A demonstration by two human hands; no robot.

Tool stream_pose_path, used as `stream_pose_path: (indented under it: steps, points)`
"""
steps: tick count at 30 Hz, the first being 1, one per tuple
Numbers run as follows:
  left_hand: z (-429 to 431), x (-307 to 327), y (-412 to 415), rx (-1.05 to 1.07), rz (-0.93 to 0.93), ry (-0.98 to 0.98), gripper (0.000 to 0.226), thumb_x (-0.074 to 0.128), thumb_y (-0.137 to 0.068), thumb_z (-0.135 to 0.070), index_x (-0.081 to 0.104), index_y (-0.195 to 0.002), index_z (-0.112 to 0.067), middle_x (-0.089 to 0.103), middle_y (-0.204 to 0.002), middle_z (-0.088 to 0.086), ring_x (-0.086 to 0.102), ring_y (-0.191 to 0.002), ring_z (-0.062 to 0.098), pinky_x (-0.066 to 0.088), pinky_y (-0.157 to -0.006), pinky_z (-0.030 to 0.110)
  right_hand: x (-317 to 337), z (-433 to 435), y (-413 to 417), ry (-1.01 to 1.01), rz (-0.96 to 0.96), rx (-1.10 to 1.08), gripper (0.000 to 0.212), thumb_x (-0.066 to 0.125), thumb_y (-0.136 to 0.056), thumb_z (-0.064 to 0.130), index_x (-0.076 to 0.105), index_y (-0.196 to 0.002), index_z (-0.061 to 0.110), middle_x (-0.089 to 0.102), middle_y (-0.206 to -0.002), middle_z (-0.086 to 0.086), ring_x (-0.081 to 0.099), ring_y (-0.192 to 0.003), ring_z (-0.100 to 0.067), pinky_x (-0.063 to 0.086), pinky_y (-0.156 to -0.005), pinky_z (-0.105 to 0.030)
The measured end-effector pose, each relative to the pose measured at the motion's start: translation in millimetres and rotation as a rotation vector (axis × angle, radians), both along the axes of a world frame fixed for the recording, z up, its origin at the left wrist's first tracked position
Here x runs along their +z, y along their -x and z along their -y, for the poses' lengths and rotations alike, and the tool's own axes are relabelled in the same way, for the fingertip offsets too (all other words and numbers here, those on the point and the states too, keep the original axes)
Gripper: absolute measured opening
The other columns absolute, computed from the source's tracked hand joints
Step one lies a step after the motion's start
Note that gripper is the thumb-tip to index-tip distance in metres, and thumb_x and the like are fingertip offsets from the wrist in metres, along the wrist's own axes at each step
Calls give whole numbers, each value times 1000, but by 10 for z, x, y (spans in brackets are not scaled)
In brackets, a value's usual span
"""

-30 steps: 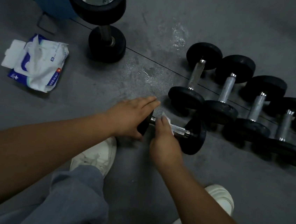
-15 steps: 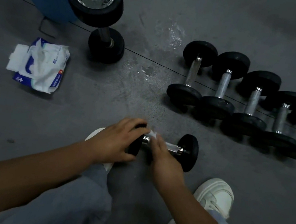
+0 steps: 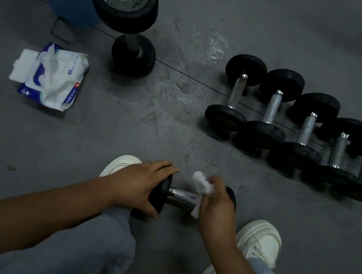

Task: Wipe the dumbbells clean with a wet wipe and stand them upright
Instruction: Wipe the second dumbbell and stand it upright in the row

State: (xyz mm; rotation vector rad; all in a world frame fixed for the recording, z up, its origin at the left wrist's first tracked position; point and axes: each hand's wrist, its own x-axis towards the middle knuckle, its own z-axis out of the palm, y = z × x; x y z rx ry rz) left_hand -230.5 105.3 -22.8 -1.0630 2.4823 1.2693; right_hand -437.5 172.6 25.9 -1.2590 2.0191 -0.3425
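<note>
The small dumbbell (image 3: 181, 196) is horizontal, low between the person's shoes. The left hand (image 3: 139, 186) grips one head with curled fingers; the right hand (image 3: 215, 200) pinches the crumpled wet wipe (image 3: 202, 182) against the bar, so I judge the wiping is in the middle. One large dumbbell (image 3: 129, 20) stands upright at the back, probably finished. The row of dumbbells (image 3: 272, 108) on the right lies flat, waiting.

Small dumbbell (image 3: 182, 198), black heads, chrome handle, lying at 6 o'clock; crumpled white wet wipe (image 3: 201, 184) on its handle. Five dumbbells (image 3: 307, 130) lie abreast at 3 o'clock; large dumbbell (image 3: 129, 20) upright at 11 o'clock.
</note>
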Motion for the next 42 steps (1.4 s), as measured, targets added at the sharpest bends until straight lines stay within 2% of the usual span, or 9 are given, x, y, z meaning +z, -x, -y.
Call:
stream_pose_path:
  steps: [4,7,10,14,18,24,32,36,42]
  points:
    - [126,-56,16,9,-15,-69,123,80,-57,-66,9,-153,-35,18,-157,-10,38,-137,14,40,-109,31,-68,198,141,61,-61,-36,21,47,-77,1,61,-78,17,55,-83,14,54,-78,-12,41,-68,-17]
    - [165,-74,20,17,-15,-80,121,80,-55,-66,12,-151,-37,24,-153,-13,42,-133,12,43,-105,32,-145,84,-136,-87,-186,269,29,47,-90,6,62,-110,20,59,-115,1,57,-106,-23,45,-94,-34]
    - [177,-42,29,36,-13,-68,119,82,-56,-64,15,-151,-37,27,-152,-17,42,-132,8,42,-103,26,-244,-132,-250,-246,-168,475,44,41,-96,14,42,-138,29,37,-150,-5,32,-139,-29,23,-116,-43]
    - [290,34,-6,171,-69,-65,110,80,-61,-65,25,-151,-35,33,-152,-17,41,-132,4,38,-106,23,-327,-13,-87,-192,-319,331,52,41,-89,9,43,-139,23,49,-140,-7,44,-129,-32,34,-109,-42]
    - [332,152,63,373,-222,174,66,66,-84,-52,47,-142,-26,48,-144,-7,48,-126,7,47,-101,37,-269,278,-116,-104,-299,366,37,41,-92,14,51,-126,23,55,-129,-10,49,-121,-35,40,-97,-40]
    - [518,105,342,83,215,281,127,79,-67,-57,-2,-157,-20,-10,-165,5,14,-150,25,26,-115,38,-316,659,-56,-5,-293,394,36,44,-87,7,55,-118,21,61,-114,-7,54,-105,-33,40,-92,-40]
    - [830,116,348,172,12,131,112,81,-69,-46,16,-156,-21,11,-164,-1,21,-148,19,27,-115,32,-294,893,101,11,-304,366,34,50,-91,10,57,-123,18,58,-127,-15,55,-111,-36,43,-95,-38]
    - [428,169,219,306,-232,252,71,71,-67,-55,49,-128,-24,45,-132,-7,47,-121,18,49,-96,44,-241,563,62,-71,-234,434,45,42,-96,11,46,-140,19,52,-138,-13,53,-122,-34,43,-101,-38]
    - [17,73,61,46,76,-70,131,84,-59,-59,3,-156,-26,3,-163,-5,19,-147,12,28,-115,26,-207,26,-120,-307,-198,409,30,40,-96,12,53,-123,15,55,-128,-16,54,-115,-35,47,-96,-41]
